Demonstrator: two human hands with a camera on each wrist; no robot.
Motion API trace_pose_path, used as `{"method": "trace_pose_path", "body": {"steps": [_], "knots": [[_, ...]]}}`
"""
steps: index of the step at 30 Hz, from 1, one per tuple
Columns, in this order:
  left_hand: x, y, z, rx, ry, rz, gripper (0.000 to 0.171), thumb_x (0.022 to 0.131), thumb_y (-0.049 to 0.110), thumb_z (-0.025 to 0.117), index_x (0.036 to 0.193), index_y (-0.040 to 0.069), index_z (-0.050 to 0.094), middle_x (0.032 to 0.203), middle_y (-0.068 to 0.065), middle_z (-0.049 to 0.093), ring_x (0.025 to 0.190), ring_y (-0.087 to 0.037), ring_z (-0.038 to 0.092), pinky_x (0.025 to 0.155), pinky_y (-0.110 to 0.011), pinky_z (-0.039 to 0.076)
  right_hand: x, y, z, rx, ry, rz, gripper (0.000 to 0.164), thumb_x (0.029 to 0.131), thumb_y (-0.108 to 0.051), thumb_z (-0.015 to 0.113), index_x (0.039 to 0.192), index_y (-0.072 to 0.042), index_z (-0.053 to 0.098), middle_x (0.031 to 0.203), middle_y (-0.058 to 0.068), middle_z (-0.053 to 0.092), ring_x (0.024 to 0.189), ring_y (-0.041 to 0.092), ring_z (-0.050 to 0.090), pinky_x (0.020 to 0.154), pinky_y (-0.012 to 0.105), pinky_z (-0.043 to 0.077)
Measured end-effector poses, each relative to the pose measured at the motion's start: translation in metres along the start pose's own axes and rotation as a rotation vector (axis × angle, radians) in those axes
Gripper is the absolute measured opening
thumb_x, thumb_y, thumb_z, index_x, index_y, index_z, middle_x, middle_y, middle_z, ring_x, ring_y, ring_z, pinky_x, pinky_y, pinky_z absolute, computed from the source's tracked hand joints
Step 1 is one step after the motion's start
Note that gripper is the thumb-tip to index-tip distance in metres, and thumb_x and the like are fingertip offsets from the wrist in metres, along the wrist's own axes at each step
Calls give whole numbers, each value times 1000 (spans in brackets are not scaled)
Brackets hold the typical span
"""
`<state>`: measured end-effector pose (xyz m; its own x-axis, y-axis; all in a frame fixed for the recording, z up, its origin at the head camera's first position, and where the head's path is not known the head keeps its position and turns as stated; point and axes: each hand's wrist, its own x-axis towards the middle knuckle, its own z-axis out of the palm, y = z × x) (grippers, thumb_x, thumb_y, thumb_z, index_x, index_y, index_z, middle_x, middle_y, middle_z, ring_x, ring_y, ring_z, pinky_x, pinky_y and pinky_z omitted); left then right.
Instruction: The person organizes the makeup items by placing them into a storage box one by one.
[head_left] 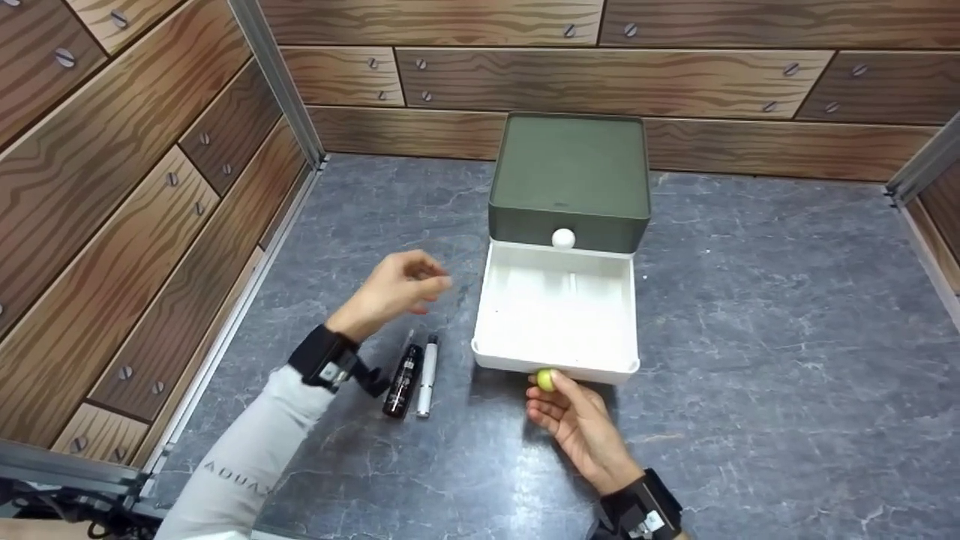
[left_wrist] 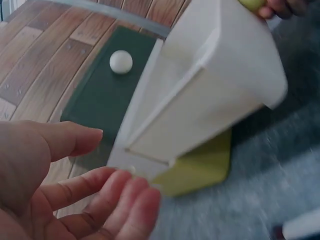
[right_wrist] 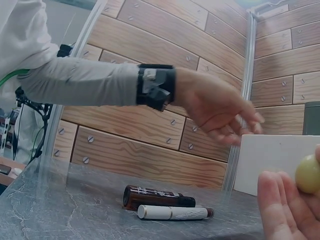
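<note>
My right hand (head_left: 585, 427) pinches a round yellow-green knob (head_left: 545, 379) with thumb and fingertips. The knob sits on the front of a white drawer (head_left: 555, 315), which is pulled out of a small dark green drawer unit (head_left: 574, 161). Inside the drawer I see bare white floor. My left hand (head_left: 390, 289) hovers left of the drawer, fingers loosely bent and holding nothing; the left wrist view shows a gap between its thumb and fingers. Above the drawer, a white knob (head_left: 563, 238) marks the unit's upper front.
Left of the drawer, a dark brown bottle (head_left: 403, 381) and a slim white tube (head_left: 427, 375) lie side by side on the grey marbled table (head_left: 765, 360). Wood-patterned walls (head_left: 480, 79) enclose the back and sides. A yellow-green base (left_wrist: 200, 167) shows below the drawer.
</note>
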<state>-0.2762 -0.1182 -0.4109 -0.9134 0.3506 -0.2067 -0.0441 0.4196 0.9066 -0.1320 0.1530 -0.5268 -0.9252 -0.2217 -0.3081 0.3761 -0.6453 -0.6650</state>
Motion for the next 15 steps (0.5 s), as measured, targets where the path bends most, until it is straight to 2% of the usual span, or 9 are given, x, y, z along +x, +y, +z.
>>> {"method": "trace_pose_path", "body": {"steps": [3, 9, 11, 15], "knots": [[-8, -14, -7, 18, -2, -46, 34, 91, 27, 69, 119, 12, 60, 118, -11, 63, 103, -25, 64, 83, -38, 60, 1, 0, 0, 7, -12, 2, 22, 101, -21, 53, 102, -6, 70, 89, 6, 73, 80, 15, 70, 76, 22, 60], [-17, -45, -12, 47, 26, -155, 42, 90, 24, 69, 127, 9, 55, 123, -15, 58, 112, -35, 60, 88, -45, 58, 0, 1, -2, 19, -9, 3, 22, 102, -21, 52, 102, -6, 69, 89, 7, 73, 79, 15, 69, 76, 22, 60], [-19, -56, -13, 86, 46, -188, 44, 90, 24, 70, 127, 7, 55, 122, -16, 59, 108, -36, 62, 85, -45, 59, 0, 1, -2, 21, -10, 1, 22, 101, -21, 52, 102, -6, 69, 89, 7, 73, 80, 15, 69, 76, 22, 60], [-18, -74, -15, 192, 102, -231, 40, 88, 26, 72, 117, 4, 58, 113, -17, 64, 91, -32, 67, 75, -42, 61, 1, 1, -2, 19, -16, -4, 23, 101, -21, 53, 103, -6, 69, 89, 7, 73, 79, 15, 69, 76, 22, 60]]}}
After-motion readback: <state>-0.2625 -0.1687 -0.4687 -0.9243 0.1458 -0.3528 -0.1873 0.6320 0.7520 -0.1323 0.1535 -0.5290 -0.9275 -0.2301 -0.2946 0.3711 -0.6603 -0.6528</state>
